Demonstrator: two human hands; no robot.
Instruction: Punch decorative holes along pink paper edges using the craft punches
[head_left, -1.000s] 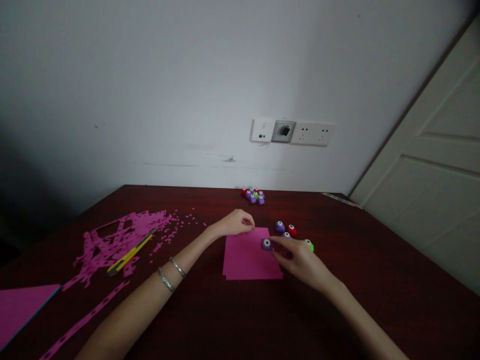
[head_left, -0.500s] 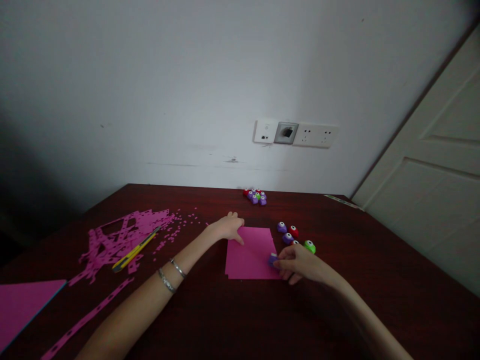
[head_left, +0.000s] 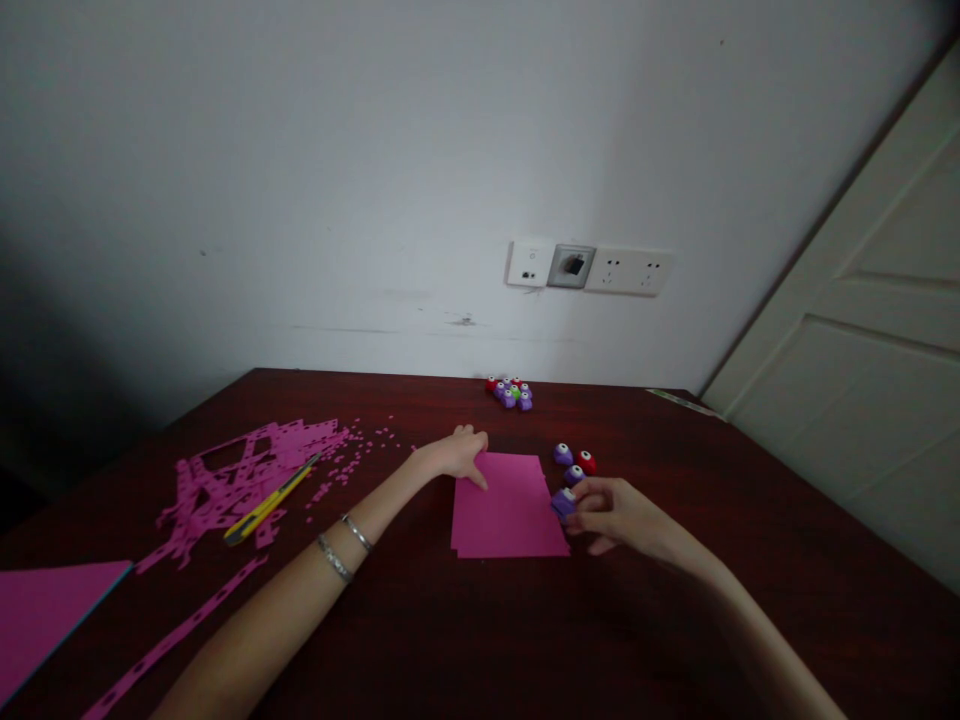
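Observation:
Pink paper sheets (head_left: 502, 515), slightly offset from each other, lie on the dark red-brown table. At their far left corner rests my left hand (head_left: 456, 455), its thumb laid on the paper and its fingers stretched out past the edge. My right hand (head_left: 616, 515) holds a purple craft punch (head_left: 564, 502) between thumb and fingers, beside the right edge of the paper. Just beyond it stand two more purple punches (head_left: 562, 454) and a red punch (head_left: 586, 462). My right hand covers the spot where others stood.
Cut pink scraps (head_left: 225, 480) and small punched bits (head_left: 341, 468) cover the left side, with a yellow utility knife (head_left: 270, 503) on top. More punches (head_left: 510, 393) cluster by the wall. A pink sheet (head_left: 52, 610) lies near left; a strip (head_left: 667, 400) lies far right.
My right hand has moved slightly away and to the right, taking the purple craft punch off the paper's right edge. My left hand and the paper have stayed put.

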